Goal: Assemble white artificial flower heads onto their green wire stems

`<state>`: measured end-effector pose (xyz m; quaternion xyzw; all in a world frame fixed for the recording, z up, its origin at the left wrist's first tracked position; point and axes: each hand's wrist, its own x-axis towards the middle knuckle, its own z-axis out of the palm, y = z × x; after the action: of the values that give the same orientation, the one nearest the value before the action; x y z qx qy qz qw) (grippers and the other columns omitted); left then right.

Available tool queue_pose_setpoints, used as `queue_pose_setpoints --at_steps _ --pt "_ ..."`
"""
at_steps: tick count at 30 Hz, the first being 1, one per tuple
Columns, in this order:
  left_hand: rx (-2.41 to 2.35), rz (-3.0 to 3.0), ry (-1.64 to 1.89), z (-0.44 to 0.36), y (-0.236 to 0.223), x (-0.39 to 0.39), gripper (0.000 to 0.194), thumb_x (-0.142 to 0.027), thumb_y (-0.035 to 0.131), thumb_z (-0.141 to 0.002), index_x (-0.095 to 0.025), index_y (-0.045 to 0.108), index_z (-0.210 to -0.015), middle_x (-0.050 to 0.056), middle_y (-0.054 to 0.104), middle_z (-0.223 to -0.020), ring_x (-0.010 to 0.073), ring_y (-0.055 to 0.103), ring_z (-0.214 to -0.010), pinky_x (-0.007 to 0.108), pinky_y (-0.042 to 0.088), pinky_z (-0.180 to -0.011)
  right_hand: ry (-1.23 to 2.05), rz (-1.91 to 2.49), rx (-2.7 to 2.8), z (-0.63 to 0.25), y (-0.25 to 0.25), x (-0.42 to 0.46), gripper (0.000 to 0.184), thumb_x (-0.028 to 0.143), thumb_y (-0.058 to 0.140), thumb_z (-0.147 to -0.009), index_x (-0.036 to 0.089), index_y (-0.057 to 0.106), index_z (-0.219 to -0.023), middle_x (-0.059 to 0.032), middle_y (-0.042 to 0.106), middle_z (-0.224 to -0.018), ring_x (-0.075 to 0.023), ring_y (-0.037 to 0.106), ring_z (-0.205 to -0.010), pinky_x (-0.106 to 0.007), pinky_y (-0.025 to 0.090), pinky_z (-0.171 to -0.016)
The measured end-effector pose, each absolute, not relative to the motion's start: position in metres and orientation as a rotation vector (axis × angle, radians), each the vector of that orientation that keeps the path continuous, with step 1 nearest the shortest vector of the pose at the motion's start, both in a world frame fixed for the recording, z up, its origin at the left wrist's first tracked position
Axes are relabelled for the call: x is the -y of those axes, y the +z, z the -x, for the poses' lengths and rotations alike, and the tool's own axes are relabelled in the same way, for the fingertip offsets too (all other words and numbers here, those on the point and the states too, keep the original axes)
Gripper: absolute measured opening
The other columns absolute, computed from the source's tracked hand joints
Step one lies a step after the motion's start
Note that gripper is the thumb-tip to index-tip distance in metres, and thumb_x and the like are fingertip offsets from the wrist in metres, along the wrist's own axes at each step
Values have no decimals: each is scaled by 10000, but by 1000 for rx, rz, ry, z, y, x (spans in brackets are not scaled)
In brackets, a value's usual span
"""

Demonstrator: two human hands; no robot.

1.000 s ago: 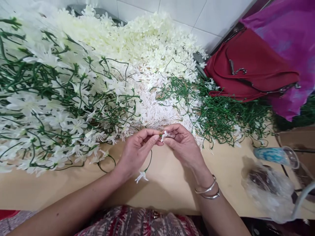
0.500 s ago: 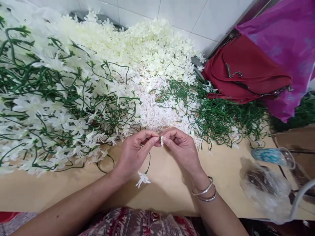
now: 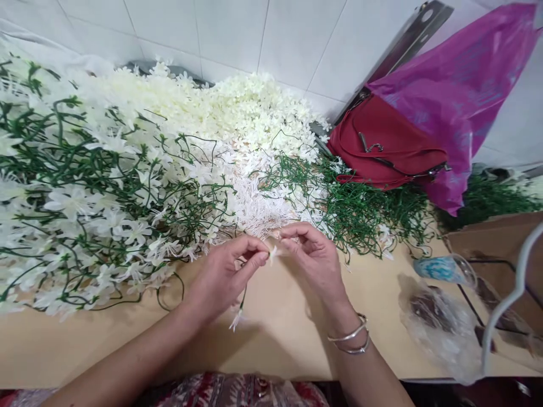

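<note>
My left hand (image 3: 231,268) pinches the green stem of an artificial flower between thumb and forefinger. One small white bloom (image 3: 274,254) sticks out just past its fingertips. From the same hand a stem hangs down, ending in another white bloom (image 3: 236,320) above the table. Close by on the right is my right hand (image 3: 314,257), its fingers curled and the thumb and forefinger slightly apart, off the bloom. Behind both hands lies a heap of thin white stamens (image 3: 265,206).
White flowers with green stems (image 3: 106,209) pile up at left, and cream blossoms (image 3: 254,104) at the back. Green stems (image 3: 365,209) lie to the right by a red bag (image 3: 386,144) and purple plastic bag (image 3: 458,102). A blue-patterned cup (image 3: 441,268) and clear plastic bag (image 3: 441,322) sit on the table (image 3: 292,339).
My right fingers have come away from the small bloom, which now shows more fully. The hanging bloom has swung slightly left. The camera view has tilted up and turned right.
</note>
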<state>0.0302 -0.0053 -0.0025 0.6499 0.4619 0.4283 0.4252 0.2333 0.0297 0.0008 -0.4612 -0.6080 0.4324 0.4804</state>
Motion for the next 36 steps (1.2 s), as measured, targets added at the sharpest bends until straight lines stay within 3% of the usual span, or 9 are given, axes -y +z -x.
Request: queue_pose_setpoints --at_steps 5,11,17,22,25,28,32,36 --pt "-1054 -2149 724 -11 13 8 187 -207 572 -1045 -209 746 -977 73 773 -1034 224 735 -928 325 538 -828 559 1396 1690 -262 14 -57 38 263 710 -927 243 736 -909 -47 716 -937 -237 646 -887 -407 493 -884" --pt "-1019 -2207 718 -11 17 0 204 -219 541 -1066 -189 739 -1023 90 776 -1068 219 735 -925 346 546 -890 58 1556 2040 -263 6 -103 119 158 662 -910 194 739 -993 -151 705 -1071 -325 594 -1023 -502 457 -986" --pt "-1103 -2343 777 8 36 -33 215 -229 556 -1033 -187 757 -968 94 783 -1007 223 742 -903 325 556 -847 -84 1574 1999 -275 19 -111 116 154 671 -898 208 708 -803 -123 696 -947 -300 596 -937 -456 472 -901" --pt "-1279 -2291 953 14 70 -51 252 -322 551 -1037 -206 774 -1034 81 796 -1075 212 729 -899 324 546 -842 -52 1505 1743 -280 51 -73 69 250 699 -921 215 705 -863 -50 723 -883 -229 639 -802 -366 493 -777" --pt "-1263 -2087 886 -1 84 -52 290 -376 564 -1032 -191 780 -975 59 797 -942 206 715 -844 312 552 -786 -1 1379 1802 -259 56 -41 55 225 697 -963 223 695 -908 -19 748 -846 -201 674 -771 -338 501 -751" --pt "-1077 -1858 748 -19 83 -52 330 -400 539 -1029 -186 773 -936 37 780 -850 197 720 -809 295 568 -736 -218 1169 2032 -234 43 -17 99 146 686 -979 238 683 -941 -32 785 -873 -211 697 -830 -363 477 -795" --pt "-917 -1573 769 -28 71 -54 212 -295 593 -968 -183 751 -1056 61 821 -1003 202 764 -955 323 602 -873 -361 1004 2167 -220 22 -7 187 76 686 -970 224 678 -1083 -66 816 -964 -226 703 -908 -375 462 -809" --pt "-917 -1635 761 -24 64 -49 219 -264 630 -945 -177 759 -1099 81 816 -1089 211 758 -1006 346 592 -916 -303 1058 2100 -225 19 -12 141 90 690 -979 217 674 -1036 -57 811 -910 -212 716 -831 -371 453 -776"
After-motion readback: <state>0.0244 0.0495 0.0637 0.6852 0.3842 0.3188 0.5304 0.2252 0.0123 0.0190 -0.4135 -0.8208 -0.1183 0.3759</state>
